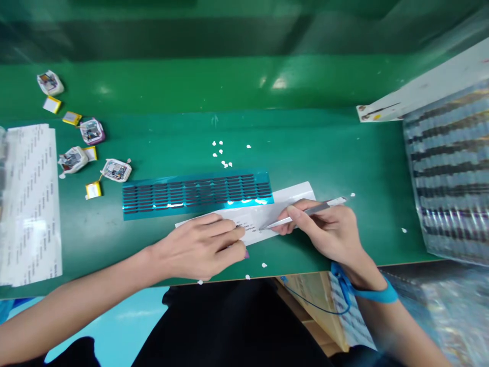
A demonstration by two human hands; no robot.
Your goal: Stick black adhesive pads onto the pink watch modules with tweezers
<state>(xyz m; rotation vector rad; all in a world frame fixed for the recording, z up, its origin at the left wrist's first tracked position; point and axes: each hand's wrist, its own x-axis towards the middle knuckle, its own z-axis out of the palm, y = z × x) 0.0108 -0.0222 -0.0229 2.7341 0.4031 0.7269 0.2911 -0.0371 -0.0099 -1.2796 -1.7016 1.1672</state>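
While the left hand [202,245] pressed flat on the white strip [263,216] near the surface's [324,153] front edge, the right hand [328,229] pinched tweezers [301,214] on it; blue sheet [196,193] looked mostly full

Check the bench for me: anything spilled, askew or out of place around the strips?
Small white bits lie scattered on the green mat, above the blue strip and along the near edge, like peeled-off waste. The white strip lies slanted under the left hand and the tweezers in the right hand. No damage visible.
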